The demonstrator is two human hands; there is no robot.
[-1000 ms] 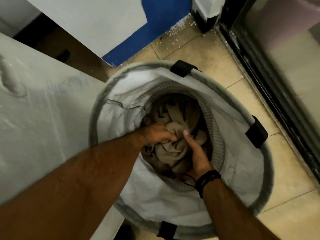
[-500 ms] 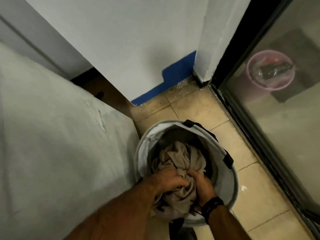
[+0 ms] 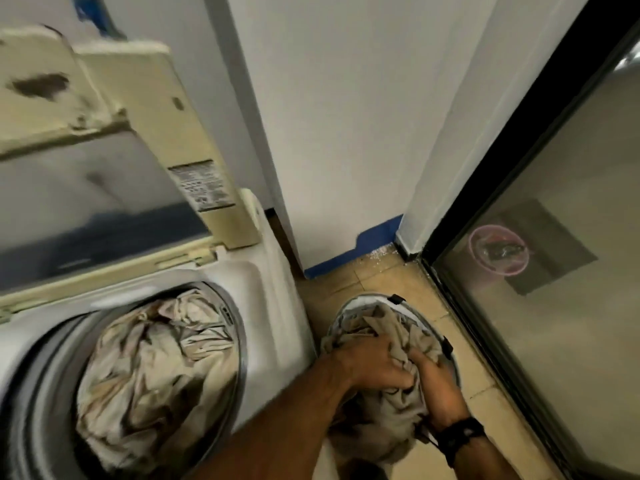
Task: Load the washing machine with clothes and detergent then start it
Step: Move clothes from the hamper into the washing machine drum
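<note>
Lifted clear of the bottom of the laundry basket (image 3: 349, 313): a bundle of beige clothes (image 3: 388, 400), which a second before lay deep inside and now rose above the rim. Gripped by both hands together — left hand (image 3: 374, 365) curled over the top of the bundle, right hand (image 3: 436, 386) clamped on its far side, fingers buried in the cloth, black wristband (image 3: 457, 434) at the wrist. Swung up and leftward too, the view itself, from straight down into the basket to a wider look taking in the washing machine (image 3: 277, 306) just beside it, lid (image 3: 114, 133) raised, drum (image 3: 239, 344) already holding a heap of similar pale laundry (image 3: 152, 358). Blurred by that motion, much of the machine.

Judged from this: mid-transfer, the bundle out of the basket but not yet over the drum, still low beside the machine's right wall. Loading partly done, then; detergent nowhere seen, start not yet reached. Needed next, probably, a lift up and leftward over the machine's edge, minding trailing ends that could catch on the basket rim.

Beyond, a tiled floor (image 3: 381, 275) and a glass door (image 3: 571, 237) at right.
</note>
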